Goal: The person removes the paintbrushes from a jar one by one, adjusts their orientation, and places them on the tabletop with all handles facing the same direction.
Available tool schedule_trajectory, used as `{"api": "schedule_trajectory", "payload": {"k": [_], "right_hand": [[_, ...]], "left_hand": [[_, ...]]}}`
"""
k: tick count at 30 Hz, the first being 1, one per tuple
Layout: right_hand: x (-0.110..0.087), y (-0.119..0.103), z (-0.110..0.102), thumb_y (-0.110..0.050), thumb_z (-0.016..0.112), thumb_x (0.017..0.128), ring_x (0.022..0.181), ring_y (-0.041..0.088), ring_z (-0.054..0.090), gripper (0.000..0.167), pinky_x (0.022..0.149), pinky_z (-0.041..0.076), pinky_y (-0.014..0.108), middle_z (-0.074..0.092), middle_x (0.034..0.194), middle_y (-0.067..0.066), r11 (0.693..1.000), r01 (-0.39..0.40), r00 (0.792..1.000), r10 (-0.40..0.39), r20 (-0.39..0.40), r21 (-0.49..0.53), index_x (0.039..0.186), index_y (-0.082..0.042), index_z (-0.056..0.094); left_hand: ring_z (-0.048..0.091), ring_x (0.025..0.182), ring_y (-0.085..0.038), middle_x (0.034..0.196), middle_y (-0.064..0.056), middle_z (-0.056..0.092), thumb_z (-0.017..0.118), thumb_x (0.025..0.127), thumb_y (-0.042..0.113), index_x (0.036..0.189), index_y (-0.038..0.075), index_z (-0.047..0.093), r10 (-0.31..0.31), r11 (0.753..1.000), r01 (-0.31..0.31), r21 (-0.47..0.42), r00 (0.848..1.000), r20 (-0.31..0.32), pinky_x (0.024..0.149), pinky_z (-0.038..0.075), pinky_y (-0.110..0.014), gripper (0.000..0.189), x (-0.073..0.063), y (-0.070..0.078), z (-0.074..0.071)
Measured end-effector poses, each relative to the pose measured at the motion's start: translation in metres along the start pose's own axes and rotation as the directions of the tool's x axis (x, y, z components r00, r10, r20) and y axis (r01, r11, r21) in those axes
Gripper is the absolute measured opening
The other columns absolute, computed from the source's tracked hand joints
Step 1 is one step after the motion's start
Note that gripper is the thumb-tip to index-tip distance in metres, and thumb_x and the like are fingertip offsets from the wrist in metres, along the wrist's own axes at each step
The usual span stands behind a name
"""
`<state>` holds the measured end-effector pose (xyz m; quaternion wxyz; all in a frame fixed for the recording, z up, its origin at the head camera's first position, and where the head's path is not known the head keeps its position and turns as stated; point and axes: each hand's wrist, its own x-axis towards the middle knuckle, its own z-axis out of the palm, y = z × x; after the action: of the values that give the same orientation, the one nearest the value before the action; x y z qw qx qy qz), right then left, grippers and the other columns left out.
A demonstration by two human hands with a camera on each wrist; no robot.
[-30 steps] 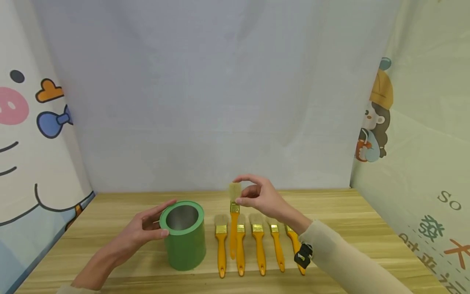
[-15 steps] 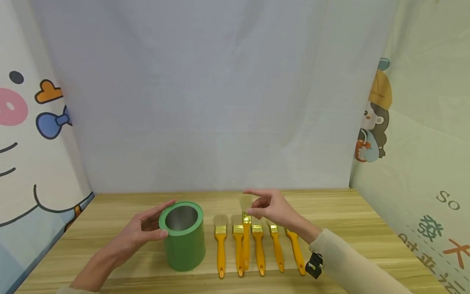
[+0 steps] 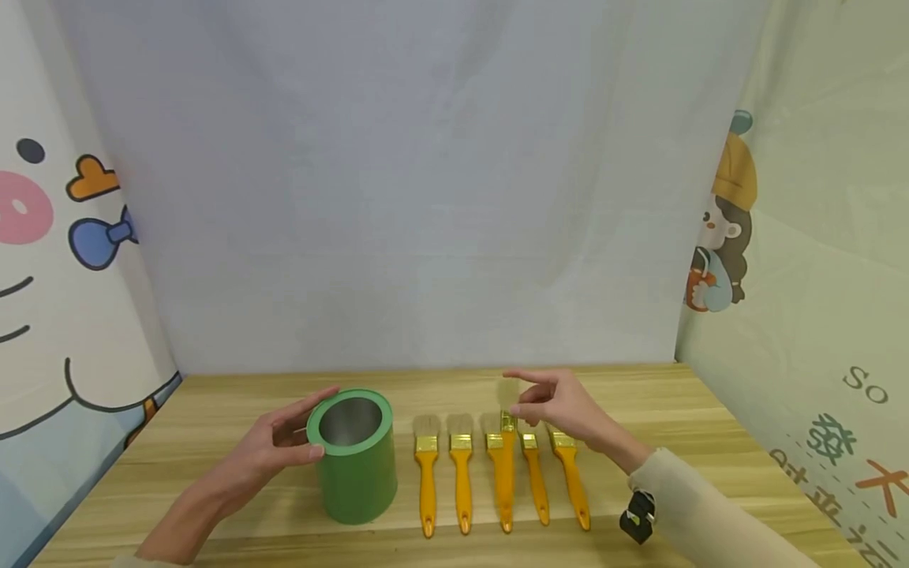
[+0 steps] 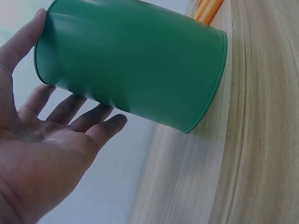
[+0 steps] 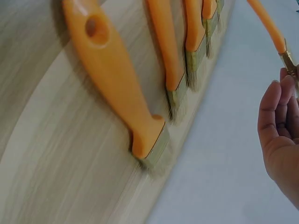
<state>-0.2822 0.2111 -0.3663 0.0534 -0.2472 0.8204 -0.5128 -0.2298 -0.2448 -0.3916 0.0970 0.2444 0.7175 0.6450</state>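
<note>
A green can (image 3: 358,481) with an open top and grey inside stands at left of centre. My left hand (image 3: 264,451) holds it from its left side, thumb and index finger at the rim; in the left wrist view, bent fingers (image 4: 96,119) meet the can's wall. My right hand (image 3: 564,404) pinches a paintbrush (image 3: 506,465) near its metal band and pale bristles, with the orange handle hanging down. In the head view this brush overlaps another paintbrush (image 3: 493,443) lying behind it. The right wrist view shows the held brush's handle (image 5: 267,21) at top right.
More orange-handled paintbrushes lie in a row right of the can, bristles pointing away: one (image 3: 428,481) nearest the can, one (image 3: 463,481) beside it, and a tilted one (image 3: 575,485) at the right end. A pale cloth (image 3: 426,197) hangs behind the wooden table (image 3: 234,544).
My right hand has moved right and somewhat lower with the pinched paintbrush, past the second brush in the row to the third. My left hand and the can stay put.
</note>
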Motion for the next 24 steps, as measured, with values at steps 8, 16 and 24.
{"api": "schedule_trajectory", "payload": {"k": [8,16,24], "right_hand": [[-0.014,0.008,-0.023,-0.015,0.078,0.098,0.07,0.025,0.065,0.058,0.07,0.057,0.047,0.077,0.094,0.015,0.999,-0.042,0.998,0.041,-0.046,-0.014,0.151,-0.003,0.058],[-0.026,0.018,-0.048,-0.013,0.078,0.096,0.072,0.032,0.066,0.06,0.074,0.058,0.045,0.075,0.091,0.015,0.996,-0.088,0.992,0.086,-0.094,-0.025,0.15,0.001,0.056],[-0.039,0.026,-0.076,-0.013,0.076,0.097,0.073,0.026,0.062,0.063,0.076,0.056,0.042,0.076,0.096,0.014,0.988,-0.148,0.988,0.145,-0.058,-0.037,0.152,0.005,0.052]], "left_hand": [[0.06,0.13,-0.025,0.16,-0.013,0.044,0.067,0.1,0.004,0.165,0.018,0.041,-0.009,1.0,0.009,0.008,1.0,-0.011,0.097,0.054,-0.04,0.071,0.0,0.0,0.0],[0.059,0.13,-0.026,0.162,-0.02,0.04,0.067,0.1,0.005,0.165,0.017,0.04,-0.02,1.0,0.02,0.013,1.0,-0.018,0.097,0.054,-0.041,0.071,0.0,0.001,0.001],[0.06,0.13,-0.023,0.159,-0.012,0.046,0.066,0.101,0.004,0.165,0.018,0.041,-0.01,1.0,0.01,0.001,1.0,-0.002,0.098,0.054,-0.04,0.07,-0.001,0.002,0.001]]}}
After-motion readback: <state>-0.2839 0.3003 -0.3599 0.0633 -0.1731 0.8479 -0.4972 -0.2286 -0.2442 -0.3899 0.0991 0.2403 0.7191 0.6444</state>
